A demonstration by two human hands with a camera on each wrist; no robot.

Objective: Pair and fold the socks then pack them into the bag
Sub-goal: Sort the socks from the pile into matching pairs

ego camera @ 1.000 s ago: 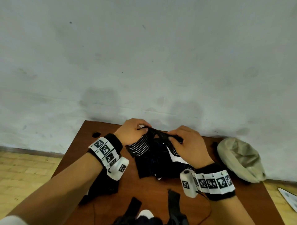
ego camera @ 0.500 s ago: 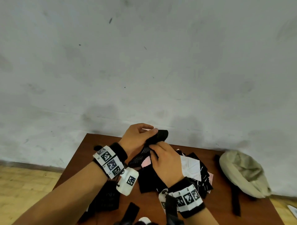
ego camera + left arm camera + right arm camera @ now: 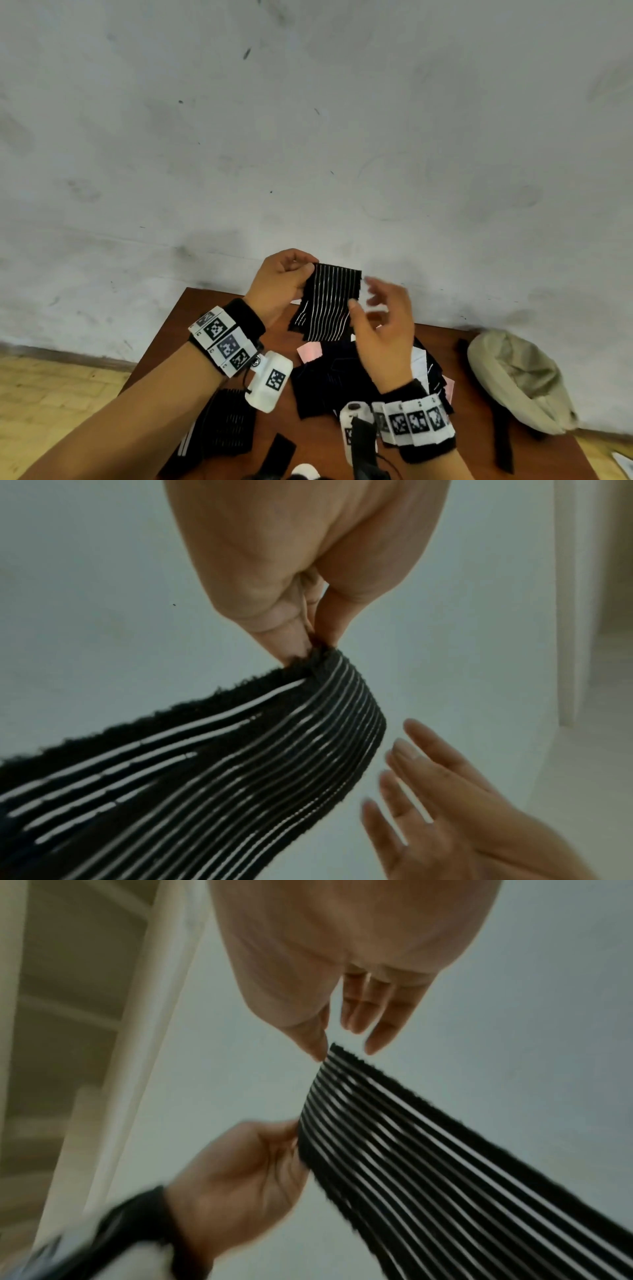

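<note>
Left hand (image 3: 281, 284) pinching the top corner of a black white-striped sock (image 3: 329, 301), sock hanging above the brown worktop (image 3: 318, 431), right hand (image 3: 383, 322) loose-fingered just beside its other edge, gripping nothing, dark sock pile (image 3: 335, 377) beneath, beige bag (image 3: 513, 380) at right.

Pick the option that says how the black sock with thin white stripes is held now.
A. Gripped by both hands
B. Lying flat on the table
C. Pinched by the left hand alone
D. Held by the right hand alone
C: the left hand pinches the black sock with thin white stripes at its top corner, while the right hand is spread open beside it.
</note>
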